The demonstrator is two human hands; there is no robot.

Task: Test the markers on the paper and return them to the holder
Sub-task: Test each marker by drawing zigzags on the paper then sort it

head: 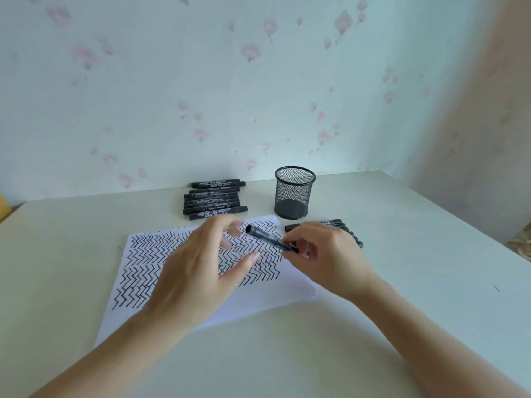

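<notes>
On my left lies the white sheet of paper, flat on the pale table. It is nearly full of black zigzag lines, which I think are test marks. My left hand hovers over the paper with its fingers loose and spread, holding nothing. I think it is reaching for the end of the marker to pull off the cap, or to push it on.

Behind the paper, near the wall, a row of black markers lies side by side on the table.

In the middle, the black marker I am working with slants above the paper. My right hand pinches its near end with curled fingers, so the far end points toward my left hand.

Next comes the round black mesh holder, standing upright behind my hands. I see no markers in it, so none has gone back yet.

Just behind my right hand a smaller bunch of black markers lies on the table, partly hidden.
</notes>
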